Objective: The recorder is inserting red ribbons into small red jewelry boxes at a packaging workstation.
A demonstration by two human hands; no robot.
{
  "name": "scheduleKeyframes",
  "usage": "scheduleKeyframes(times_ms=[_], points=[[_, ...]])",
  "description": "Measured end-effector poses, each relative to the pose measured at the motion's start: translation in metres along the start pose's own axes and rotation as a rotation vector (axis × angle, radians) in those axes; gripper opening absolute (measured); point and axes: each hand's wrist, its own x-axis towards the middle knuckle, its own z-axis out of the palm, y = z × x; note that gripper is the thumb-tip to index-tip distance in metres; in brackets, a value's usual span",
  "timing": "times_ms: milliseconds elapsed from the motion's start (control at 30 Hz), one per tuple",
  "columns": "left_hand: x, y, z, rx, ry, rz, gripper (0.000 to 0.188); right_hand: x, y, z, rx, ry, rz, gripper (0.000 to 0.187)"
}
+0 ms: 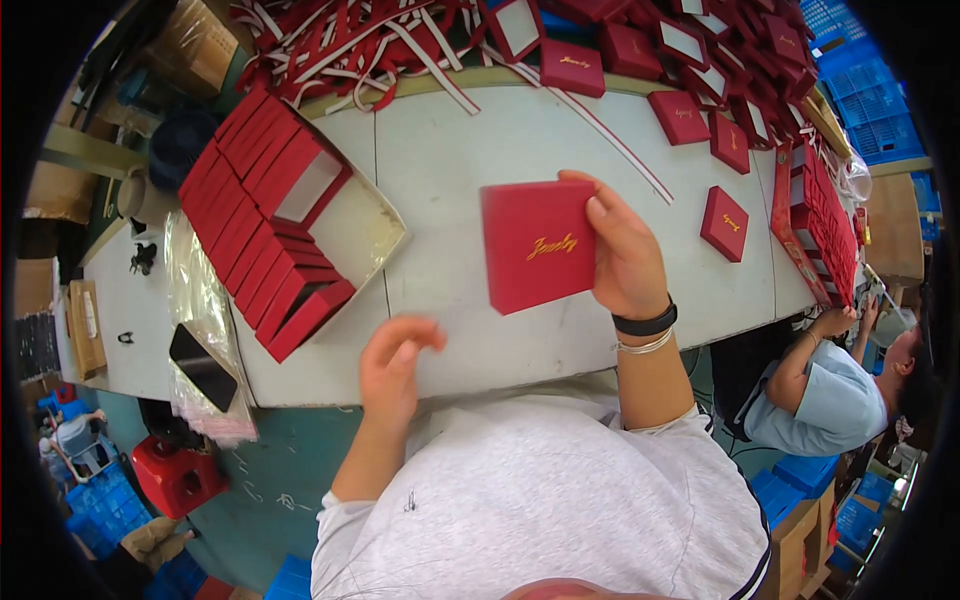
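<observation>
My right hand [632,250] grips a square red gift box [535,265] by its right side, thumb in front and fingers behind. The box is held up over the table, its face with gold lettering toward me. My left hand [398,365] is raised near the table's front edge, apart from the box. Its fingers are loosely curled, a little blurred, with nothing between them. To the left, a shallow pale carton [385,235] holds tightly packed rows of red boxes [245,215], with a bare part at its right end.
Loose red boxes [680,118] are heaped at the back right, beside tangled red-and-white ribbons [400,50]. One box [724,224] lies alone on the right. A phone [203,367] rests on plastic bags at the left. Another person [830,395] works beside a filled tray [815,225].
</observation>
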Motion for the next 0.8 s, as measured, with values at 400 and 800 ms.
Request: scheduleKeyframes(times_ms=[400, 800], points=[[-0.001, -0.009, 0.029, -0.129, 0.122, 0.125, 0.039, 0.016, 0.068, -0.014, -0.698, 0.131, -0.152, 0.029], [-0.020, 0.031, 0.032, 0.734, -0.170, -0.310, 0.054, 0.222, 0.050, -0.026, -1.729, 0.305, -0.300, 0.035]])
